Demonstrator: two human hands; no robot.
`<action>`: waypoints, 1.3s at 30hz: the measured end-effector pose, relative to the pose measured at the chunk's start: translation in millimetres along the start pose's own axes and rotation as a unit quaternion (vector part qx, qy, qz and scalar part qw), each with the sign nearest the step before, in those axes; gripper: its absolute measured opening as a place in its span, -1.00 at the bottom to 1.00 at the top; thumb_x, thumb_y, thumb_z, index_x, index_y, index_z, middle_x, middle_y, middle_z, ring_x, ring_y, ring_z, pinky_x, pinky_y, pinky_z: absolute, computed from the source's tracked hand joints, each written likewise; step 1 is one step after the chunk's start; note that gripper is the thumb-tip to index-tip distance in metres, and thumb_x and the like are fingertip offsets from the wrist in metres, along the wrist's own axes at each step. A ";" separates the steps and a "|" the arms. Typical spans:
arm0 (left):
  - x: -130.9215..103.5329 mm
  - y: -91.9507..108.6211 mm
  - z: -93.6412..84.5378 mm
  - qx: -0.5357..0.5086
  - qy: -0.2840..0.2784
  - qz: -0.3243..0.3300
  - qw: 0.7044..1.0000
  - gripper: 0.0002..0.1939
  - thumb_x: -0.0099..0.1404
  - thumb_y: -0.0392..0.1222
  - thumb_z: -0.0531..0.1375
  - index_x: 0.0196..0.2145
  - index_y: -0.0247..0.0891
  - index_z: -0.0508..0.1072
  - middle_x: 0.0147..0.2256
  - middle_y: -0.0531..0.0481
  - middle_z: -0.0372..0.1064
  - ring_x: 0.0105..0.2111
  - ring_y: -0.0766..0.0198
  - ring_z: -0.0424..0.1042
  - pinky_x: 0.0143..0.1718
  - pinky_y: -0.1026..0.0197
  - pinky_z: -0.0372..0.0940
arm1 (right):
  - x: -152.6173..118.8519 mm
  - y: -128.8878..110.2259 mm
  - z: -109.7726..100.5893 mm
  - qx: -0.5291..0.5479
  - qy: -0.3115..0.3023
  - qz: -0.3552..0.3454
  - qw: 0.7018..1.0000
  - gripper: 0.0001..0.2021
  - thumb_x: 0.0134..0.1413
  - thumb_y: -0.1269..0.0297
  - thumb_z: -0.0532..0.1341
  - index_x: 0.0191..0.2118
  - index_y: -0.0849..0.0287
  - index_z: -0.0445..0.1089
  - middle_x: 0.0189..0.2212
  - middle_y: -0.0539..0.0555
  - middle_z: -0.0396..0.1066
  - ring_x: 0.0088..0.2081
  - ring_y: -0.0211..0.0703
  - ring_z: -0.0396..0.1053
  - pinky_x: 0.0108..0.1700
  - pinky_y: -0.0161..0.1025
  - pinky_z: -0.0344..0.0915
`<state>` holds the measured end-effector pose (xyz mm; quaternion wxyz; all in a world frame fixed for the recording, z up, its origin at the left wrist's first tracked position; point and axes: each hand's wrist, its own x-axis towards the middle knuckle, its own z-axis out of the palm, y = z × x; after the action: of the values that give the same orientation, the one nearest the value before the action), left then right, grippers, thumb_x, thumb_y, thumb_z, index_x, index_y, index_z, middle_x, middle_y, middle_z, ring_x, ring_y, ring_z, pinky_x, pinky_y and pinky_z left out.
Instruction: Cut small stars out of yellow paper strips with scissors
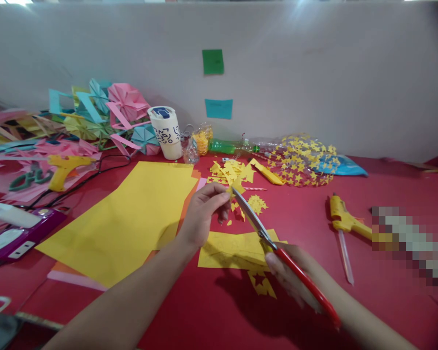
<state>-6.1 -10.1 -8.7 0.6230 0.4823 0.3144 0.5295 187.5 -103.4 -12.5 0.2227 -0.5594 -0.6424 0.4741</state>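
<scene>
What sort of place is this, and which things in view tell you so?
Probably a craft workspace, perhaps a workshop or classroom; the pictures don't settle which. The signs are the scissors in the right hand, the pile of small yellow stars, and the glue gun on the right.

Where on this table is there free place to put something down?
Bare red table shows between the small star pile and the right-side glue gun, and nearest the person, below the star-holed paper. The left side and most along the wall are crowded.
</scene>
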 end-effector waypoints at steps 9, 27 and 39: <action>2.3 4.6 0.5 0.038 0.018 0.002 0.999 -0.89 0.19 -0.18 0.18 -0.44 -0.25 0.36 -0.57 0.13 0.33 -0.65 0.46 0.26 -0.64 0.39 0.16 | 2.3 6.1 -1.2 0.008 0.001 -0.006 1.000 -0.50 0.15 -0.22 -0.02 -0.55 0.11 0.06 -0.73 -0.13 0.01 -0.62 -0.30 0.07 -0.57 -0.35 -0.08; 3.4 4.9 -1.5 0.027 -0.003 -0.019 0.999 -0.85 0.19 -0.17 0.18 -0.49 -0.28 0.37 -0.56 0.09 0.34 -0.65 0.46 0.25 -0.65 0.39 0.15 | 2.1 3.0 0.3 0.030 0.007 0.016 0.999 -0.54 0.10 -0.13 0.14 -0.55 0.10 0.04 -0.71 -0.14 -0.02 -0.61 -0.31 0.00 -0.55 -0.35 -0.10; 5.6 4.3 -6.7 0.046 -0.016 -0.036 0.998 -0.85 0.15 -0.20 0.18 -0.53 -0.27 0.35 -0.62 0.13 0.26 -0.66 0.46 0.20 -0.66 0.39 0.10 | 1.1 0.0 -4.6 -0.026 0.000 0.006 1.000 -0.54 0.15 -0.16 0.05 -0.55 0.12 0.09 -0.75 -0.11 0.07 -0.66 -0.34 0.04 -0.65 -0.39 -0.13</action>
<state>-12.3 -3.0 -6.3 0.6237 0.5071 0.3459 0.4841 190.9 -100.7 -10.6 0.2058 -0.5687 -0.6512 0.4584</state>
